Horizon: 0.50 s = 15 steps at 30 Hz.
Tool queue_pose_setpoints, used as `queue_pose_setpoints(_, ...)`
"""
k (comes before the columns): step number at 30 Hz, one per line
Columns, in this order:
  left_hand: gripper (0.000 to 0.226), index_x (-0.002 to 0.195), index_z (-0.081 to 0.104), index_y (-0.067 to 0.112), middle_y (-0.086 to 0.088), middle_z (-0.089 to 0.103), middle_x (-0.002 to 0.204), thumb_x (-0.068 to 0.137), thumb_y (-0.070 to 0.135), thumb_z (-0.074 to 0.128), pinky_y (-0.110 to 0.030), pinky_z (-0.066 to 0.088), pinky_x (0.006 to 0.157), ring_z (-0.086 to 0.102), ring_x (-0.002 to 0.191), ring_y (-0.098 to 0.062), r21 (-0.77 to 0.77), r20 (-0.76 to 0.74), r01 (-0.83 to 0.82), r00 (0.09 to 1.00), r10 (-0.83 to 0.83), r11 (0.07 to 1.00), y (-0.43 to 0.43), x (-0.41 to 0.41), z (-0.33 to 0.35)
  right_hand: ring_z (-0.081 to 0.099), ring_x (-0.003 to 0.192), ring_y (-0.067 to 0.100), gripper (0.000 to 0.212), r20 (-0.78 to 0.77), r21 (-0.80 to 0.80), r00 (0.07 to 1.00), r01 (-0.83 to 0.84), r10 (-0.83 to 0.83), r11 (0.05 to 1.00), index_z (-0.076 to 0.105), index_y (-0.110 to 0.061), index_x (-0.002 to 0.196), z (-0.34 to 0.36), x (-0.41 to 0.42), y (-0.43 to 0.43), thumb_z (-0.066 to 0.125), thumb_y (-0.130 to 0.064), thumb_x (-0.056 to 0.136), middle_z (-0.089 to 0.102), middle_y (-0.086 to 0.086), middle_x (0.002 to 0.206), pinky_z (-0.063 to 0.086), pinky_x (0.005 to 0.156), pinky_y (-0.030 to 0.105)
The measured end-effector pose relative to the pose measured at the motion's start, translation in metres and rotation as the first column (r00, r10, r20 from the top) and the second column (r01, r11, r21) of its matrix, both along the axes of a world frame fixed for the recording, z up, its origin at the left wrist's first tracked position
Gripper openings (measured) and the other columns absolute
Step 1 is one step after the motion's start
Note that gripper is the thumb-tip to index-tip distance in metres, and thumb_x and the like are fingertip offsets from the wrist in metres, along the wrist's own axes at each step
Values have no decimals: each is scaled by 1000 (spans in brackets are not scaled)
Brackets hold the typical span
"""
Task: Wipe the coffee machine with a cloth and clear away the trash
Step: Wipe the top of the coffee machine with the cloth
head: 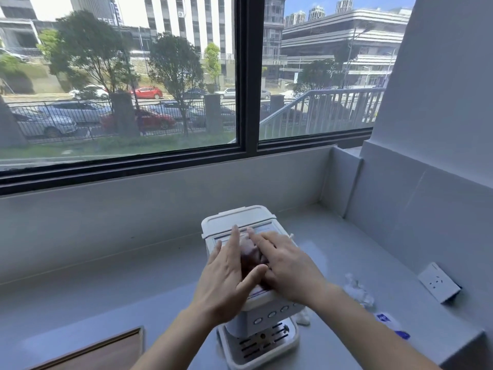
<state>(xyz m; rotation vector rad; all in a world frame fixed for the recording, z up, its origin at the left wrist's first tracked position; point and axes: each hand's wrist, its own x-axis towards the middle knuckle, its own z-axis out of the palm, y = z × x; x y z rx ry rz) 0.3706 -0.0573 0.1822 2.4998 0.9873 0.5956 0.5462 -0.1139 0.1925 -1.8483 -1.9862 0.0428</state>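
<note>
As my left hand (226, 279) and right hand (290, 271) press flat on the cloth (249, 253) atop the coffee machine (240, 217), it seems soft and limp; I would pinch its middle.

My left hand (226, 273) and right hand (290, 268) lead to bare forearms (170, 340); a thin pale band (260, 243) circles one right finger.

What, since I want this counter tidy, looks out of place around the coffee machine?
Litter lies on the counter right of the coffee machine: a crumpled whitish wrapper, a small white wad by its base, and a blue-and-white packet nearer the front edge. Nothing looks spilled or damaged.
</note>
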Motion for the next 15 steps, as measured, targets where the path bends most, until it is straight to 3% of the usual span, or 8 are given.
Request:
queue_pose_setpoints(3,100,158,-2,17,1,-3,167,80,79,12,-27,-16,120,-11,151,-8,141,-251,-48,964,82,989,0,4,-1,43,128,23,60,-99,-8,971,219,-219,976,37,-33,148,7,24,23,58,-36,92,46,-1,135,39,101,33)
queue_pose_setpoints(5,95,158,3,16,-5,-3,168,85,75,14,-32,-16,120,-11,153,-17,157,-336,-38,937,90,987,1,6,2,49,120,29,53,-179,-57,931,314,-319,948,43,-28,140,10,30,39,58,-29,90,46,4,130,41,92,34)
queue_pose_setpoints(11,99,158,4,17,-6,-3,167,79,77,5,-42,-11,124,-11,153,-20,158,-397,-46,912,106,986,1,8,1,53,112,27,52,-336,-63,909,238,-245,969,44,-28,135,0,34,-6,57,-19,85,48,1,134,44,91,37)
queue_pose_setpoints(15,100,158,4,15,-8,-1,167,79,77,4,-43,-10,124,-9,153,-23,185,-403,-39,908,112,982,3,10,0,53,99,21,50,-302,-39,908,294,-292,955,45,-37,121,-6,29,-35,50,-39,72,52,-4,118,40,77,32)
